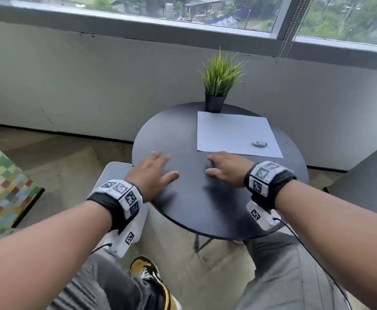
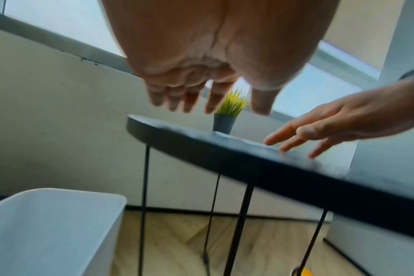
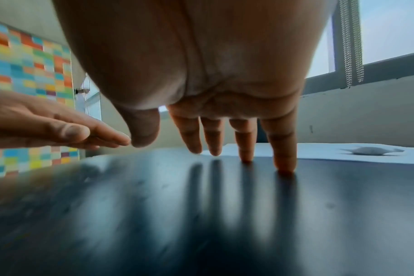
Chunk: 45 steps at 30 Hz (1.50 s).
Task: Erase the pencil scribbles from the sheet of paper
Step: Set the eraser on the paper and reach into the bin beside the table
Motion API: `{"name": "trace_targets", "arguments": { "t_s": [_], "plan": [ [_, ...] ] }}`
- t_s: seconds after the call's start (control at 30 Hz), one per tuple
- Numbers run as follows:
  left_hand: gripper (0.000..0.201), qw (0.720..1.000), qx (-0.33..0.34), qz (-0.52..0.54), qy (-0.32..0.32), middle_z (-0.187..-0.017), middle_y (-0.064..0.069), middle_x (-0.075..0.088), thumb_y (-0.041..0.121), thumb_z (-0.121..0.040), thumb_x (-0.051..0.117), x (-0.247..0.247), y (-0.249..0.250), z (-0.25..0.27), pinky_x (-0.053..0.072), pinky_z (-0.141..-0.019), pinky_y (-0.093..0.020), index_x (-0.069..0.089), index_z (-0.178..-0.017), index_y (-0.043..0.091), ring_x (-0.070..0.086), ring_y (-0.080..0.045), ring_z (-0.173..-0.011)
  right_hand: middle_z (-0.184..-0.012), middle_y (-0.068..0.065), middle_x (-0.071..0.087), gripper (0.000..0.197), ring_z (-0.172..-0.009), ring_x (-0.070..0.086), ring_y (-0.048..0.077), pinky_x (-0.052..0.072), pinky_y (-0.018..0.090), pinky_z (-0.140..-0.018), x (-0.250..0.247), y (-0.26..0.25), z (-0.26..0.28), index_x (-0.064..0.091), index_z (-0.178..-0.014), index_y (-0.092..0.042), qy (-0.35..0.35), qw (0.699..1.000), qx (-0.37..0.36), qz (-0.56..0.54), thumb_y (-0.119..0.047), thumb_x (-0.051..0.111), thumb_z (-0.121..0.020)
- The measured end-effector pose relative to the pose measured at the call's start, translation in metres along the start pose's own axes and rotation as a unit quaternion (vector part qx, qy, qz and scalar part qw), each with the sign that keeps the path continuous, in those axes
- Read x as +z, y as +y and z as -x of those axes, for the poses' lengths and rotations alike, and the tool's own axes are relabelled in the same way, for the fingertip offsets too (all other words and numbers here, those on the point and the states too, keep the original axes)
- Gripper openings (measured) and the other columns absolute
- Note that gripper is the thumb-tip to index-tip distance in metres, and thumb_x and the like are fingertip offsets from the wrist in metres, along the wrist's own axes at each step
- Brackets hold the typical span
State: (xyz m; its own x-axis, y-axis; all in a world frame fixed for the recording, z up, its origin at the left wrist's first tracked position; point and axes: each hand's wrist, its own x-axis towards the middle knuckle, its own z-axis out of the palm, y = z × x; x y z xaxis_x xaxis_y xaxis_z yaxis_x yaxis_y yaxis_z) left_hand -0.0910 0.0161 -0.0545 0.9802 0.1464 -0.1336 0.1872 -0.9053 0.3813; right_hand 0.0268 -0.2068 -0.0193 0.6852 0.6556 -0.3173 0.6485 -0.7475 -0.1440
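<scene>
A white sheet of paper (image 1: 234,133) lies on the far right part of a round black table (image 1: 183,209). I cannot make out any pencil marks on it. A small grey-white lump (image 1: 259,144) sits near the sheet's near right corner, and the right wrist view shows the lump (image 3: 371,150) on the paper (image 3: 331,156). My left hand (image 1: 163,164) hovers flat over the table's left edge with its fingers spread, holding nothing. My right hand (image 1: 212,166) is spread just short of the sheet's near edge. Two of its fingertips (image 3: 285,166) touch the tabletop.
A potted green plant (image 1: 218,86) stands at the table's far edge, touching the sheet's far left corner. A white bin-like container (image 2: 47,224) stands low on the left of the table. A colourful checked surface (image 1: 1,184) is further left. Wall and window lie behind.
</scene>
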Motion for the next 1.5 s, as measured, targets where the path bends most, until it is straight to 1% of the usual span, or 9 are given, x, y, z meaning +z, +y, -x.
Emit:
{"name": "trace_targets", "arguments": {
  "t_s": [0.1, 0.23, 0.47, 0.7, 0.9, 1.1, 1.23, 1.33, 1.5],
  "plan": [
    [0.110, 0.990, -0.029, -0.117, -0.070, -0.168, -0.014, -0.002, 0.090, -0.076, 0.018, 0.014, -0.010, 0.008, 0.002, -0.125, -0.046, 0.012, -0.160, 0.019, -0.005, -0.030, -0.154, -0.161, -0.006, 0.014, 0.076, -0.146, 0.014, 0.028, 0.025, 0.056, -0.113, 0.022, -0.025, 0.012, 0.027, -0.150, -0.025, -0.074, 0.996, -0.016, 0.057, -0.072, 0.036, -0.090],
    [0.116, 0.967, 0.185, -0.091, -0.147, -0.169, -0.002, -0.010, 0.095, -0.065, -0.001, 0.024, 0.009, 0.040, -0.017, -0.118, -0.023, 0.013, -0.161, 0.030, -0.016, -0.014, -0.153, -0.158, -0.006, 0.032, 0.068, -0.144, 0.027, 0.012, 0.019, 0.027, -0.118, 0.015, -0.020, 0.060, 0.038, -0.149, -0.023, -0.093, 0.979, -0.177, -0.040, -0.063, 0.036, -0.094],
    [0.136, 0.982, 0.092, -0.120, -0.109, -0.168, -0.003, -0.013, 0.098, -0.047, -0.022, 0.019, 0.009, -0.002, -0.005, -0.124, -0.045, 0.005, -0.161, 0.028, -0.015, -0.022, -0.154, -0.160, 0.001, 0.021, 0.093, -0.148, 0.018, 0.029, 0.018, 0.043, -0.118, 0.026, 0.105, 0.067, 0.031, -0.148, -0.022, -0.037, 0.970, 0.233, -0.062, -0.086, 0.023, -0.080],
    [0.103, 0.943, 0.291, 0.009, -0.164, -0.163, 0.015, 0.026, 0.094, -0.072, 0.002, 0.021, 0.030, 0.024, 0.007, -0.125, -0.035, 0.046, -0.147, 0.039, 0.010, 0.000, -0.150, -0.163, -0.018, -0.003, 0.089, -0.149, -0.012, 0.002, -0.002, 0.034, -0.122, 0.057, -0.015, 0.106, 0.009, -0.156, -0.034, -0.031, 0.993, -0.049, -0.108, -0.080, 0.022, -0.082],
    [0.116, 0.993, 0.060, -0.080, -0.066, -0.169, -0.001, -0.002, 0.095, -0.065, -0.006, 0.026, 0.000, 0.005, -0.003, -0.124, -0.047, 0.017, -0.159, 0.032, -0.009, -0.022, -0.155, -0.165, 0.004, -0.001, 0.092, -0.151, -0.004, 0.023, 0.003, 0.050, -0.121, 0.072, 0.060, 0.110, 0.013, -0.157, -0.019, 0.064, 0.936, 0.327, -0.113, -0.076, 0.014, -0.084],
    [0.133, 0.994, 0.022, -0.072, -0.080, -0.168, -0.003, -0.015, 0.095, -0.049, -0.028, 0.036, 0.002, 0.009, -0.012, -0.121, -0.045, 0.004, -0.161, 0.031, -0.019, -0.022, -0.153, -0.163, 0.003, -0.018, 0.097, -0.148, -0.021, 0.029, -0.010, 0.059, -0.117, 0.097, -0.067, 0.087, -0.002, -0.157, -0.022, 0.065, 0.957, 0.264, -0.100, -0.077, -0.009, -0.078],
    [0.107, 0.994, 0.038, 0.094, 0.031, -0.168, -0.007, 0.010, 0.091, -0.073, 0.003, 0.027, -0.017, 0.007, 0.002, -0.124, -0.042, 0.028, -0.157, 0.029, 0.003, -0.022, -0.155, -0.162, -0.010, -0.015, 0.094, -0.148, -0.020, 0.007, -0.010, 0.044, -0.121, 0.090, -0.126, 0.087, -0.001, -0.157, -0.026, 0.063, 0.967, 0.054, -0.240, -0.081, 0.010, -0.083],
    [0.071, 0.945, -0.064, 0.234, 0.217, -0.161, -0.017, 0.028, 0.056, -0.099, 0.036, 0.013, -0.067, -0.010, 0.012, -0.124, -0.038, 0.037, -0.154, 0.012, 0.020, -0.027, -0.151, -0.165, -0.009, -0.001, 0.088, -0.149, -0.006, 0.003, 0.001, 0.035, -0.123, 0.067, -0.073, 0.081, 0.007, -0.158, -0.024, 0.171, 0.924, 0.126, -0.318, -0.072, 0.028, -0.088],
    [0.071, 0.899, -0.385, 0.194, 0.080, -0.150, -0.030, 0.037, 0.036, -0.093, 0.065, 0.036, -0.178, -0.037, 0.031, -0.113, -0.053, 0.036, -0.147, 0.002, 0.035, -0.047, -0.139, -0.166, -0.003, -0.001, 0.081, -0.151, -0.004, 0.020, 0.007, 0.057, -0.119, 0.050, -0.001, 0.062, 0.014, -0.156, -0.022, 0.059, 0.936, 0.295, -0.183, -0.070, 0.030, -0.093]
  ]
}}
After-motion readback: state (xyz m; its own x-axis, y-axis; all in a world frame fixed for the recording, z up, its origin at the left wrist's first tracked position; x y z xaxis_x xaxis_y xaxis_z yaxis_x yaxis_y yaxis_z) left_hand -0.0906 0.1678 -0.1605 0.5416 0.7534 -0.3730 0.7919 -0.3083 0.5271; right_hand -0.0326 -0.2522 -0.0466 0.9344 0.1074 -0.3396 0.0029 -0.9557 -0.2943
